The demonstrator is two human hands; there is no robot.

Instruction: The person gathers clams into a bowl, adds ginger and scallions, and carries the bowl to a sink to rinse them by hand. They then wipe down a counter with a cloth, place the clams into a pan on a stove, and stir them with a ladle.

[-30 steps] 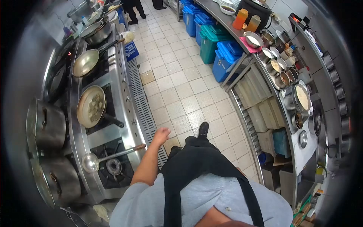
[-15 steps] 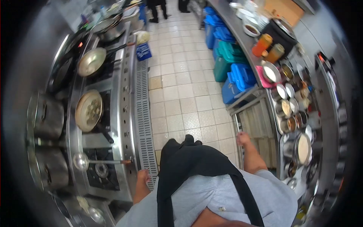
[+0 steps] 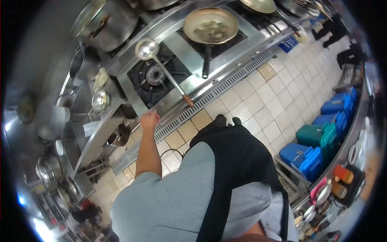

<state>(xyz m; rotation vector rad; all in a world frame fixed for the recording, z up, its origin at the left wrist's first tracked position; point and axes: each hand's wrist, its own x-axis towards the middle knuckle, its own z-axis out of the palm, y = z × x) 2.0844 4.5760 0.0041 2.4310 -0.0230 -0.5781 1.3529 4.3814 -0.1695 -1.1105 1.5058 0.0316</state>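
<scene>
My left hand (image 3: 149,119) is raised in front of the stove's front edge, fingers curled, nothing visibly in it. It is just below and left of the wooden handle end of a steel ladle (image 3: 147,49), which lies across an unlit burner (image 3: 155,75). A frying pan (image 3: 210,25) with food pieces sits on the burner to the right, its black handle pointing toward me. My right hand is out of sight behind my grey shirt and black apron.
Large steel pots (image 3: 105,18) stand at the stove's back. A floor drain grate (image 3: 225,82) runs along the stove. Blue and green bins (image 3: 318,139) line the right side under a counter. People's legs (image 3: 338,28) stand far right. Pans hang low at left (image 3: 99,100).
The view has swung hard left toward the stove, which now fills the top. My left hand has come up near the ladle handle. My right hand has dropped from view.
</scene>
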